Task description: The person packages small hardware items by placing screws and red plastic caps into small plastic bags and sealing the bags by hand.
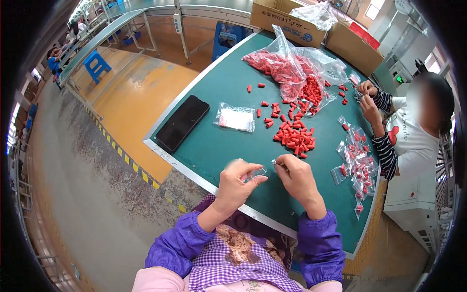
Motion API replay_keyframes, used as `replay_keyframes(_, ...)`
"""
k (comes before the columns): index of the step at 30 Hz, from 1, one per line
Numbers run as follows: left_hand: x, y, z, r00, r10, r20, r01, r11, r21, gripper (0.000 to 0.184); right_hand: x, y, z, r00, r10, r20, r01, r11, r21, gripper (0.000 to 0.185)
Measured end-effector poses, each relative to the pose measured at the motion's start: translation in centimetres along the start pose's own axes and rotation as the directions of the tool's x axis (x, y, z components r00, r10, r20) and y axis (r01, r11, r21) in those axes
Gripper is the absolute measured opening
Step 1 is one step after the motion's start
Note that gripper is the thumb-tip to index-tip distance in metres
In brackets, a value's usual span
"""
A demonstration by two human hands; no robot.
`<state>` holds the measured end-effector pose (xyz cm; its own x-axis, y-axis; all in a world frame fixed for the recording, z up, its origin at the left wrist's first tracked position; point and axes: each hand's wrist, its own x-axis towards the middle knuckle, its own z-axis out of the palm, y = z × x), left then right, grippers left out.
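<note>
Above the front edge of the green table (pixel 194 163), my left hand (pixel 237 184) pinches a small clear plastic bag (pixel 257 173) between thumb and fingers. To its right, my right hand (pixel 296 177) has its fingers closed on a small whitish piece (pixel 274 162), too small to make out. Beyond my hands lies a loose pile of red caps (pixel 296 137), which spreads from a large open plastic bag of red caps (pixel 287 68). A packet of flat clear bags (pixel 236 118) rests left of the pile. Small filled bags (pixel 360 163) are heaped on the right.
A black phone (pixel 183 123) lies near the left table edge. Cardboard boxes (pixel 287 24) stand at the back. At the right side a co-worker (pixel 413 121) holds both hands over the table. Blue stools (pixel 97 65) stand on the floor beyond.
</note>
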<state>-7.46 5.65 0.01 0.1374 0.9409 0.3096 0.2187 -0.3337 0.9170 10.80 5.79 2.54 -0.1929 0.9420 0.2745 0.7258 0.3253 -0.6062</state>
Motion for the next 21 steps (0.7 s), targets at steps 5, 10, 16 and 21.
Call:
replay_keyframes(5, 0.2, -0.2, 0.7, 0.998, 0.053, 0.023, -0.054, 0.995, 0.079, 0.027, -0.3, -1.9, -1.3, 0.995, -0.099, 0.006, 0.098, 0.993, 0.067, 0.012)
replay_keyframes(10, 0.2, -0.1, 0.8, 0.996, 0.078, 0.042, -0.084, 0.982, 0.168, 0.024, -0.1, -3.4, -1.7, 0.937, -0.253, 0.241, 0.327, 0.878, -0.349, 0.017)
replay_keyframes(16, 0.3, -0.3, 0.9, 0.986, 0.163, 0.039, -0.168, 0.96, 0.226, 0.023, 0.3, -3.4, -1.3, 0.918, -0.322, 0.233, 0.378, 0.89, -0.256, 0.015)
replay_keyframes(21, 0.2, 0.1, 0.8, 0.992, 0.125, 0.024, -0.128, 0.974, 0.186, 0.024, -0.5, -3.7, -1.0, 0.996, -0.01, 0.09, 0.005, 0.998, 0.056, 0.013)
